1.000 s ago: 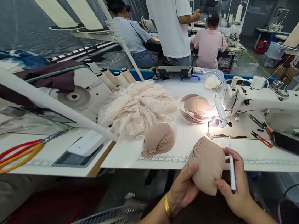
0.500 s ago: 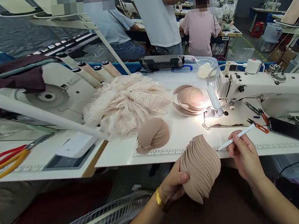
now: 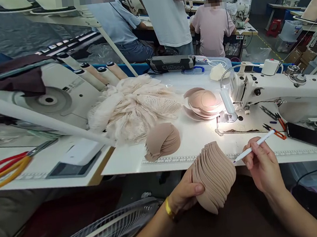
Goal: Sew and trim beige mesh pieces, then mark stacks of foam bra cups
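My left hand (image 3: 185,193) grips a fanned stack of tan foam bra cups (image 3: 214,175) in front of the table edge, thumb on its near face. My right hand (image 3: 261,166) is closed on a white pen (image 3: 253,146), whose tip points left at the top right of the stack. A second tan stack of cups (image 3: 162,140) lies on the white table (image 3: 200,140). Further back sit several pinkish cups (image 3: 204,104) by the sewing machine (image 3: 283,99) under its lamp.
A heap of cream lace fabric (image 3: 134,107) lies mid-table. Small snips (image 3: 275,132) and a black phone (image 3: 304,135) rest by the machine. Red and yellow scissors (image 3: 8,170) lie far left. A fan grille (image 3: 97,234) is below. Other people work at machines behind.
A second ago both hands held the stack, pen upright in my right. My right hand has come off it and now aims the pen tip at the stack's edge.
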A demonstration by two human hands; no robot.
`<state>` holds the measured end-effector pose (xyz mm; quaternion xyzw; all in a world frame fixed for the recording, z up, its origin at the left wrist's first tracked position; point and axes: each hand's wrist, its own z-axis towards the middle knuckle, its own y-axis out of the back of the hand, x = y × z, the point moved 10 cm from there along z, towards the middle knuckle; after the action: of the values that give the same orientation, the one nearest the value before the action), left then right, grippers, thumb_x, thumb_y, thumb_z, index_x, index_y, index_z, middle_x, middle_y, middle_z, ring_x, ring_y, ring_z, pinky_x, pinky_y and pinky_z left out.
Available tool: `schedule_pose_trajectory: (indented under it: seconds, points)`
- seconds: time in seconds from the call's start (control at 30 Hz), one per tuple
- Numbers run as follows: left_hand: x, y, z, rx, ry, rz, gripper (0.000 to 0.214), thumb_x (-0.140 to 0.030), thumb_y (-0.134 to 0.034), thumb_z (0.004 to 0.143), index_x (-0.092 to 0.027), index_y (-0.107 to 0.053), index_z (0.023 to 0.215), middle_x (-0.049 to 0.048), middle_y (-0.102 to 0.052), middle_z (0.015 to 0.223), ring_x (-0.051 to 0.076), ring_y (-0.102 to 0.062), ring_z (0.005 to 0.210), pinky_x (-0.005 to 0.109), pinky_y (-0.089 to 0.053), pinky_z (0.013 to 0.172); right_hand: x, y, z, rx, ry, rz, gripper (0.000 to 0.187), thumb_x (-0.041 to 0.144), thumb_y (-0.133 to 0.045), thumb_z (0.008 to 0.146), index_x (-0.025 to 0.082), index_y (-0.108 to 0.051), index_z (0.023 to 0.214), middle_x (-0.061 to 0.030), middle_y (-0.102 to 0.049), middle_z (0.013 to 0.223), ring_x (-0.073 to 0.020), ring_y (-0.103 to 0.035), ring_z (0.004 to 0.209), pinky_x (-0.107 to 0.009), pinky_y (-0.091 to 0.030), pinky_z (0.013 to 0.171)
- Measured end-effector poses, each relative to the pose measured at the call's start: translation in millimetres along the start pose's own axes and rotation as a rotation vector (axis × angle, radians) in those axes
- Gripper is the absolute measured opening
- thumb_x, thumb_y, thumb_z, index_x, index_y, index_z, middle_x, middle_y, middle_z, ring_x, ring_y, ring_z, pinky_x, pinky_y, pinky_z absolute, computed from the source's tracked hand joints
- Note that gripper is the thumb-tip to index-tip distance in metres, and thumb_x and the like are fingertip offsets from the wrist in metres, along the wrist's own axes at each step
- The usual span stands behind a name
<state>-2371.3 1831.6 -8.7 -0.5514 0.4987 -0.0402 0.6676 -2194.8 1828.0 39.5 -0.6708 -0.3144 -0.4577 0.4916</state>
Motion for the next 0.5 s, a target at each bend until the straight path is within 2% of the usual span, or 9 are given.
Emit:
schedule_pose_trajectory:
  seconds: [0.1,0.23,0.4,0.5]
  points:
    - [6.5,10.0,-1.6,-0.018,0.011,0.011,0.086,-0.038,-0.093,0.069,-0.019,-0.057,0.144,0.0175,-0.071,0.125,0.038,-0.071,0.112,0.041,-0.061,0.087,3.7,-1.2,-0.7,0.023,0.044,-0.046,0.032,0.05,-0.069,0.099,0.022,-0.059,0.086,0.0066,-0.055,0.052,-0.0105,-0.048,0.051,-0.023,-0.037,0.058]
    - [11.3,17.5,-0.6,-0.02,-0.001,0.014,0.102,-0.043,-0.094,0.064,-0.016,-0.048,0.152,0.0228,-0.066,0.135,0.043,-0.066,0.122,0.049,-0.058,0.096,2.9,-10.6,-3.1,0.091,0.041,-0.062,0.031,0.049,-0.065,0.103,0.023,-0.059,0.087,0.0067,-0.055,0.052,-0.0105,-0.048,0.051,-0.023,-0.038,0.059]
    - [17.5,22.3,0.2,-0.015,-0.001,-0.002,0.105,-0.042,-0.093,0.065,-0.016,-0.045,0.154,0.0241,-0.066,0.137,0.042,-0.068,0.118,0.047,-0.059,0.091,10.3,-9.6,-5.5,0.082,0.088,-0.041,0.027,0.045,-0.063,0.104,0.023,-0.06,0.088,0.0067,-0.055,0.052,-0.0104,-0.047,0.051,-0.023,-0.038,0.057]
    - [16.7,22.0,1.0,-0.021,-0.009,0.008,0.111,-0.042,-0.094,0.065,-0.015,-0.04,0.158,0.0252,-0.063,0.141,0.044,-0.064,0.126,0.048,-0.058,0.095,7.5,-11.2,-7.6,0.113,0.067,-0.09,0.026,0.044,-0.061,0.106,0.023,-0.06,0.09,0.0062,-0.057,0.055,-0.0104,-0.049,0.053,-0.023,-0.039,0.058]
